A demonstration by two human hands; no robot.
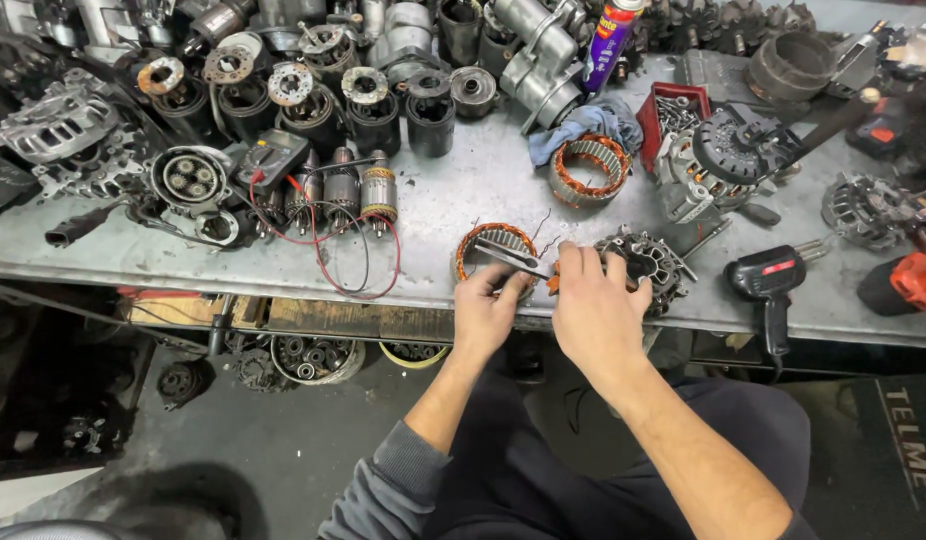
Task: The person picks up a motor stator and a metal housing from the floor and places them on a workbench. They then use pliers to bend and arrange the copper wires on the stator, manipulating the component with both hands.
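Head view: a copper-wound ring (495,250) sits at the workbench's (453,195) front edge. Left hand (486,310) grips pliers (515,259) over it; right hand (593,305) pinches its wire ends beside a metal housing (651,258). Probably heavy and stiff; thin wires look fragile, so hold the rim.
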